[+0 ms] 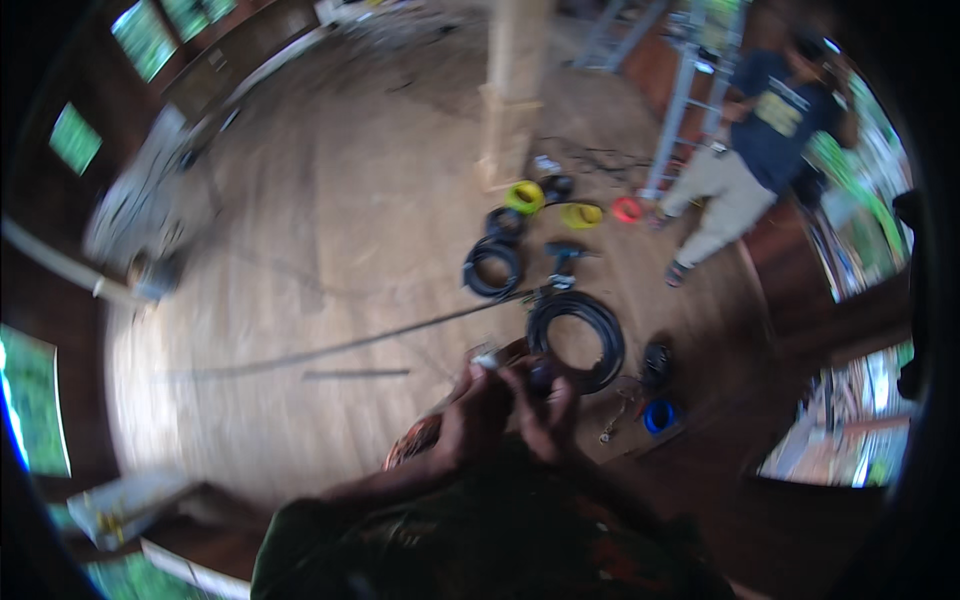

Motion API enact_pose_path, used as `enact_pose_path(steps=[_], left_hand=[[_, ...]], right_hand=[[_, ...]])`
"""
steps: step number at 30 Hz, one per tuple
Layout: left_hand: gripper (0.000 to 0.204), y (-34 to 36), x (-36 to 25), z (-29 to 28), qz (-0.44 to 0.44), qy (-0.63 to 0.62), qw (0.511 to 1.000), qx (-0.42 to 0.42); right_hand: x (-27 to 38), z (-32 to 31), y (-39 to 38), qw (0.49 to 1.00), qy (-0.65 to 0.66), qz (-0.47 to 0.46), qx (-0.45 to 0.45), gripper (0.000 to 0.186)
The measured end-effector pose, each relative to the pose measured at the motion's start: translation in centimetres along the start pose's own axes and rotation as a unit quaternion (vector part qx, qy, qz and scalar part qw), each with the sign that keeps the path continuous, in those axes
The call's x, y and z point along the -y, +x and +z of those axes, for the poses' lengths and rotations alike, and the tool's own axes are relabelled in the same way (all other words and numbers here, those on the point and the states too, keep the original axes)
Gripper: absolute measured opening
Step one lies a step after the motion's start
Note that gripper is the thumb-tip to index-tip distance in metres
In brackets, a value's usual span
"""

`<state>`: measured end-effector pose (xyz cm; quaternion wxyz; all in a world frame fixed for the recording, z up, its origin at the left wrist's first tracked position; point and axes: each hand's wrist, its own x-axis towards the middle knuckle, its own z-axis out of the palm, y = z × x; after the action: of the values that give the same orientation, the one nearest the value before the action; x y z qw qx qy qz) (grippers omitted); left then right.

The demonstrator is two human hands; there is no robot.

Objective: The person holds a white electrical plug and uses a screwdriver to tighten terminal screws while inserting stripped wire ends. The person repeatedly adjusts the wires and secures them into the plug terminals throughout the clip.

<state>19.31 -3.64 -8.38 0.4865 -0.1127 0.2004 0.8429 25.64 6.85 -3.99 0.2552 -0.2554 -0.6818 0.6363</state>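
Observation:
Low in the middle of the view, my left hand (470,410) is closed on a small white object (485,361), blurred and too small to name more exactly. Beside it, my right hand (545,410) has curled fingers close to that object, with a dark shape (541,376) at their tips; what exactly they grip is unclear. An orange, coiled-looking item (410,445) shows under my left forearm. Just beyond my hands lies a large black cable coil (610,335) on the wooden floor (270,300).
Several black and yellow coils (525,197), a red ring (627,209), a power tool (562,252), a blue roll (659,417) and long dark strips (355,374) lie around. Beyond stand a wooden post (511,110), aluminium ladder (678,110) and a person (770,130) at right. Windows line the walls.

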Motion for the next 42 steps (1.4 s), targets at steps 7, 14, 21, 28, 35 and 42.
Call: enact_pose_path(steps=[7, 14, 21, 28, 35, 42], left_hand=[[0.062, 0.2, -0.3, 1.3, -0.020, 0.076, 0.993, 0.093], [0.060, -0.7, 0.0, 2.4, 0.004, 0.148, 0.987, 0.064], [0.043, -1.2, -1.9, 1.2, 0.051, 0.171, 0.982, 0.064], [0.029, -3.2, -7.0, -0.2, 0.102, 0.188, 0.976, -0.029], [0.034, -5.6, -14.7, -2.7, 0.128, 0.107, 0.985, -0.038], [0.034, -8.2, -18.7, -5.0, 0.124, 0.114, 0.986, -0.001]], right_hand=[[-1.0, -1.9, 0.2, 0.984, -0.063, -0.169, -0.005, 0.012], [-1.8, -2.6, -0.9, 0.992, -0.091, -0.073, 0.045, 0.027], [-1.4, -0.9, -0.5, 0.970, -0.140, -0.188, 0.063, 0.023], [-0.1, 4.0, 1.0, 0.948, -0.141, -0.260, 0.117, 0.022], [1.5, 13.5, 2.8, 0.921, -0.168, -0.303, 0.177, 0.024], [4.2, 18.6, 3.0, 0.980, -0.074, -0.073, 0.172, 0.008]])
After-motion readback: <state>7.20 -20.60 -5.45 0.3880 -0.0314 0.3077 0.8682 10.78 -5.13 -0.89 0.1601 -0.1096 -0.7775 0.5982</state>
